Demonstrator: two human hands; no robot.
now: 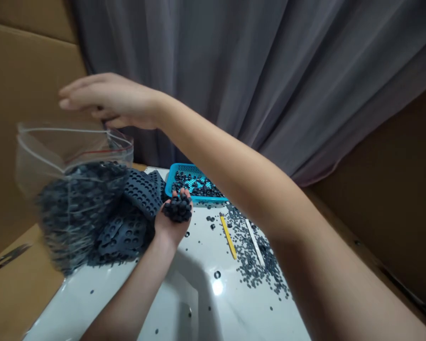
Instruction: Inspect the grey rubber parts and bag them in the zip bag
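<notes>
white counter (pixel 234 308): left hand (pixel 166 227) cups black pieces (pixel 177 209), right hand (pixel 110 100) holds zip bag (pixel 74 203).

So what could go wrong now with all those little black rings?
The small black rings heaped in the left hand might spill, because they pile up above the cupped palm. The clear zip bag by the right hand is open at the top, so rings could tip out. Dropped rings could scatter across the white glossy surface, where some already lie loose.
</notes>
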